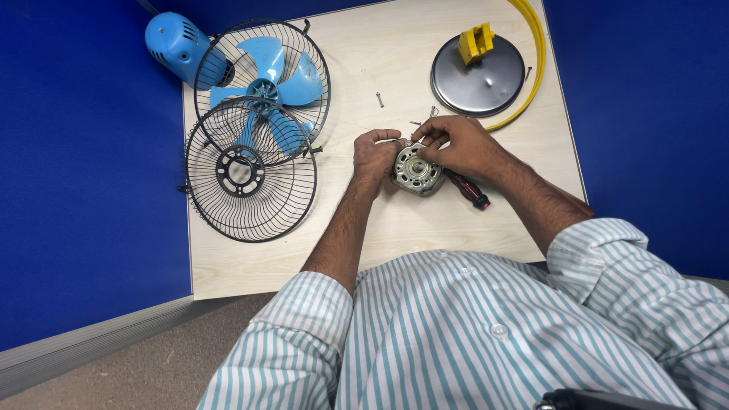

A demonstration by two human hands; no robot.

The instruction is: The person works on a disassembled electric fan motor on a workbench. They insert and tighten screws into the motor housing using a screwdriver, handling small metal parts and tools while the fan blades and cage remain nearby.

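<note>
Working at table (456, 220) centre. Grilles (250, 171) and blue blades (277, 72) lie far left, round base (478, 68) far right-back, all well apart from hands. Motor (415, 171) sits flat, shaft end up, between both hands. Left hand (373, 156) curls against motor's left rim, steadying. Right hand (459, 144) reaches over from right, fingertips pressed together at top edge, pinching something too small to tell. Screwdriver (471, 191) lies under right wrist, touching motor. Loose screw (379, 99) behind.
</note>
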